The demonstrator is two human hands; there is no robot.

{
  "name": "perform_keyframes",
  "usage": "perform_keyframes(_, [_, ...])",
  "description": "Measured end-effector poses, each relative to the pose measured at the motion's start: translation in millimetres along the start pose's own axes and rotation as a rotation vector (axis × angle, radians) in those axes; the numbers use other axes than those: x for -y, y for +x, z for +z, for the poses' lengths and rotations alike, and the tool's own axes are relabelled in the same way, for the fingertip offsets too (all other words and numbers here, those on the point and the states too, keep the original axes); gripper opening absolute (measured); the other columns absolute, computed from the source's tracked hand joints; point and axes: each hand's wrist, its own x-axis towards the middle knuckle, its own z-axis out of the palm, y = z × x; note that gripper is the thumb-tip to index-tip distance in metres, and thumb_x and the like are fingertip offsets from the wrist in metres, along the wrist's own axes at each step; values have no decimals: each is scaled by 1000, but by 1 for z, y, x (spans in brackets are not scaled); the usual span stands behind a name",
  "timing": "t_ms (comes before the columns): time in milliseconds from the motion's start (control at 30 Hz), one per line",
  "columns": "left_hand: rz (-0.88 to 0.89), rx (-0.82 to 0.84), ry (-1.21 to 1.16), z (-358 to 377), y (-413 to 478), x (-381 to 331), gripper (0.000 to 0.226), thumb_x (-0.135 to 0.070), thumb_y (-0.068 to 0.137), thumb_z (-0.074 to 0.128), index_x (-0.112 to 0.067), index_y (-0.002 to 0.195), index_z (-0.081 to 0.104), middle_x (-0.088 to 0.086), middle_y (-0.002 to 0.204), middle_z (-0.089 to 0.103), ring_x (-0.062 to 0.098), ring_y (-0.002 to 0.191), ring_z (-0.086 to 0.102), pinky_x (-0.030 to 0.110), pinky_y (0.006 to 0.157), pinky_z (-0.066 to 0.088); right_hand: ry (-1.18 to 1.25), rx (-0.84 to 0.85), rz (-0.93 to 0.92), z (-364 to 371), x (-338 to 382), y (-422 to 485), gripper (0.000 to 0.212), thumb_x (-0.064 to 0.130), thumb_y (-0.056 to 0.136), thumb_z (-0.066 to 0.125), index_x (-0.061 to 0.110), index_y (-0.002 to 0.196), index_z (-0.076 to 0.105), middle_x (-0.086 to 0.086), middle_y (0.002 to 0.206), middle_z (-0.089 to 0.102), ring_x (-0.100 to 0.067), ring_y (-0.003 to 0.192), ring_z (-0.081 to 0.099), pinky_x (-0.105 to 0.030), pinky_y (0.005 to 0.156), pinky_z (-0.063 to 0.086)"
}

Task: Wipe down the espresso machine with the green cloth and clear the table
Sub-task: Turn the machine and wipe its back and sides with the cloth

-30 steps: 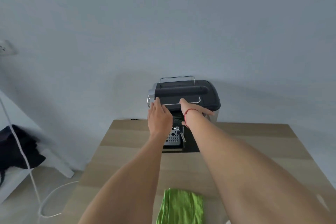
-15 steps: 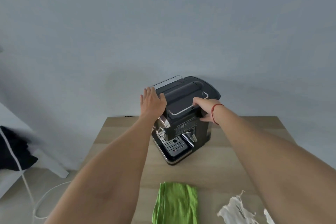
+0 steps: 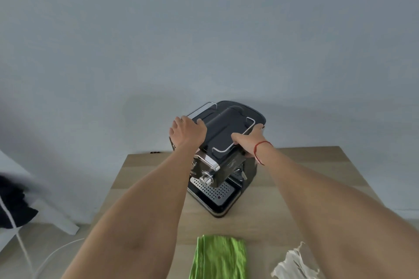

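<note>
A black and chrome espresso machine (image 3: 223,140) stands at the far middle of the wooden table (image 3: 306,179), turned so its drip tray faces the near left. My left hand (image 3: 187,132) grips its upper left side. My right hand (image 3: 250,140), with a red string at the wrist, grips its upper right front corner. A folded green cloth (image 3: 218,257) lies flat at the table's near edge, apart from both hands.
A crumpled white paper (image 3: 293,264) lies right of the cloth, partly under my right forearm. A grey wall stands close behind the machine. Left of the table, on the floor, are a white cable (image 3: 45,260), a white board and dark fabric (image 3: 13,207).
Both hands shifted from the machine's front to its sides and turned it, so its front now faces the near left. The camera tilted down; the white paper came into view.
</note>
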Motion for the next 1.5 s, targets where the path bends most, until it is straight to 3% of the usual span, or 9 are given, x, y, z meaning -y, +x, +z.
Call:
perform_keyframes(133, [-37,82,-70,-4,3,13,50,-40,97,38,-1,128,45,14,126,50,33,113,52,44,94,44,-27,112,-55,-23,14,-7,69,23,63,62,33,122,28,-7,85,57,-23,73,64,-37,72,58])
perform_keyframes(233, [34,124,-103,-3,0,22,46,-35,98,43,-1,128,42,15,124,51,33,108,55,36,81,41,5,96,-118,-32,15,3,74,17,75,60,28,143,34,-2,78,55,-20,67,56,-33,66,54])
perform_keyframes(333, [71,90,-104,-2,-2,22,49,-38,97,47,-1,128,43,15,120,55,32,105,56,33,76,38,101,-71,-170,-23,14,2,33,15,76,56,25,107,63,2,68,53,-20,66,53,-29,63,48])
perform_keyframes(400, [46,70,-120,-3,-2,20,51,-42,95,50,-2,127,45,14,117,57,31,103,57,33,75,39,193,-237,-137,-10,18,-6,20,12,81,51,19,94,64,-1,72,56,-23,70,54,-26,65,43])
perform_keyframes(567, [-8,45,-86,-5,2,16,47,-45,91,54,-3,113,51,12,104,60,25,81,50,33,67,40,91,-424,-14,32,26,-27,40,18,100,37,21,140,35,-10,125,57,-32,103,61,-33,72,42])
perform_keyframes(733, [-1,23,-4,-2,4,11,42,-46,89,51,-6,102,51,6,85,56,23,73,53,31,61,39,-81,-472,-41,17,23,-18,37,13,103,30,21,137,43,-12,122,61,-34,109,59,-33,75,40])
perform_keyframes(933, [-32,-33,-129,13,-3,4,41,-45,86,52,-7,100,54,7,87,61,28,80,59,32,65,41,-114,-404,-123,-2,20,-4,36,15,101,36,22,133,51,-11,125,62,-32,111,59,-33,88,46])
perform_keyframes(1267, [-156,-124,-392,31,-26,-19,30,-35,81,51,-6,81,57,5,68,58,24,62,52,30,60,39,-149,-323,-183,-37,22,6,34,13,99,42,11,130,55,-15,132,58,-36,119,55,-35,100,41])
perform_keyframes(1500, [-185,-152,-392,37,-32,-29,24,-29,82,50,-6,81,53,1,61,49,19,55,46,29,55,35,-138,-277,-181,-44,22,10,41,15,99,44,21,139,49,-8,141,52,-32,126,51,-33,105,38])
